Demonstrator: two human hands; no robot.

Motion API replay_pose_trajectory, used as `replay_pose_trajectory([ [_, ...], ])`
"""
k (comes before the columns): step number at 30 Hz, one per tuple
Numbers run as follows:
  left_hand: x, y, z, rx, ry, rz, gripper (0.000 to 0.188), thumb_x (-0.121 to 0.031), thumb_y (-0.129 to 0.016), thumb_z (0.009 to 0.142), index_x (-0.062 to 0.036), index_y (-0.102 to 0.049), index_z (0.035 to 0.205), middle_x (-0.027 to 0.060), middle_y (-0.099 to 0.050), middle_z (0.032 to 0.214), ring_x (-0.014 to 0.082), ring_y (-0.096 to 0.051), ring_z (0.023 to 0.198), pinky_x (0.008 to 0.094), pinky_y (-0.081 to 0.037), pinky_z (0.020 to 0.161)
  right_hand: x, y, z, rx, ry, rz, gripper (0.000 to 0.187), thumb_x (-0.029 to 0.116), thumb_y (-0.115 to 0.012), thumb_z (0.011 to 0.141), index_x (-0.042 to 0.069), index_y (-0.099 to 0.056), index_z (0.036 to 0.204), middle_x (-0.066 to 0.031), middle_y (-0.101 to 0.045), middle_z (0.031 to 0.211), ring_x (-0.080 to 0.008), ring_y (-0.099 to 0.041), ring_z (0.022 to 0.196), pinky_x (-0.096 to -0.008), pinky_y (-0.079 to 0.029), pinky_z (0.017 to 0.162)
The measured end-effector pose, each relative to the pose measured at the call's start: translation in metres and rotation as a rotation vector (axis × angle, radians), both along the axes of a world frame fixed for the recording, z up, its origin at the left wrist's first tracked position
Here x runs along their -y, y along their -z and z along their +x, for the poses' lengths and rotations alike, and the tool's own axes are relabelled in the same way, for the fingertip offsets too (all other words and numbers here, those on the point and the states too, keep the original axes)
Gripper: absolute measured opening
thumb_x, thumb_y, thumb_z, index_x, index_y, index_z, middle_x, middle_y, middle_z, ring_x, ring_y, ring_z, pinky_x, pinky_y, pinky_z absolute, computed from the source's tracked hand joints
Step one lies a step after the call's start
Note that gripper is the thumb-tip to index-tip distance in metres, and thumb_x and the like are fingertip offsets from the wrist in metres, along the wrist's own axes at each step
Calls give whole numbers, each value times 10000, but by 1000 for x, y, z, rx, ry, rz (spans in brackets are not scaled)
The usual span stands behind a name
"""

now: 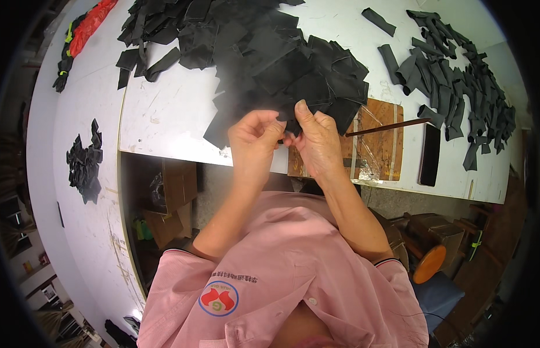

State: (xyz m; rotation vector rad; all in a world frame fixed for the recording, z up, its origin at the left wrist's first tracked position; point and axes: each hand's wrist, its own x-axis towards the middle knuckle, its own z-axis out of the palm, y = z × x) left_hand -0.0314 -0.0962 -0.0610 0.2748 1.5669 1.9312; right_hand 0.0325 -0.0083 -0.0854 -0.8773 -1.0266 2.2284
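Observation:
Both my hands are raised close together over the front edge of the white table, at the near side of a big heap of black fabric pieces (pixel 264 52). Between them is a small piece of black fabric (pixel 292 124). My left hand (pixel 255 130) pinches its left side with thumb and fingers. On the other side my right hand (pixel 314 132) grips it, thumb pointing up and the other fingers curled beneath. Most of the held piece is hidden by my fingers, so its full shape cannot be made out.
A brown board (pixel 379 136) lies on the white table (pixel 165 124), with a thin dark stick (pixel 392 127) across it. A black phone-like slab (pixel 429 155) rests to its right. Dark fabric tubes (pixel 438 81) spread at far right. A smaller black pile (pixel 86 168) sits left, below red fabric (pixel 91 26).

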Motion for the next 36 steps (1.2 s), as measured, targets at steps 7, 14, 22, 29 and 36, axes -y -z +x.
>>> replay_pose_trajectory([
  [7, 8, -5, -1, -410, 53, -136, 54, -43, -608, 774, 1, -578, 771, -24, -536, 642, 26, -452, 567, 161, -356, 520, -4, -38, 28, 402, -29, 1107, 218, 207, -640, 744, -7, -598, 738, -52, -510, 592, -110, -511, 549, -221, -400, 487],
  [14, -3, 1, 19, -749, -139, -236, 54, 5, -589, 756, 4, -550, 794, 25, -568, 637, 41, -467, 449, 174, -363, 411, 5, -29, 20, 307, -22, 1243, 82, 22, -594, 705, -17, -587, 777, -108, -543, 698, -231, -543, 563, -300, -429, 512],
  [22, 2, -29, -2, 633, 257, 409, 178, 64, -534, 721, 8, -531, 890, 9, -504, 593, 24, -299, 378, 170, -223, 353, -16, -34, 32, 69, -247, 217, 45, -13, -550, 736, 0, -590, 722, -21, -512, 656, -120, -467, 505, -236, -365, 444],
  [29, -14, -12, 27, -369, -66, -90, 215, 79, -515, 711, 24, -552, 915, 2, -544, 705, 3, -414, 504, 150, -313, 428, -5, -19, 40, -213, -282, -212, 108, 138, -569, 807, 37, -545, 778, 35, -436, 611, -40, -377, 532, -176, -299, 474],
  [36, -18, 7, 30, -315, -29, -108, 127, 72, -515, 733, 4, -540, 837, 23, -555, 656, 12, -395, 437, 162, -280, 372, -8, -11, 54, -40, -248, 145, 135, 173, -555, 836, 67, -521, 760, 32, -480, 684, -57, -421, 582, -175, -351, 525],
])
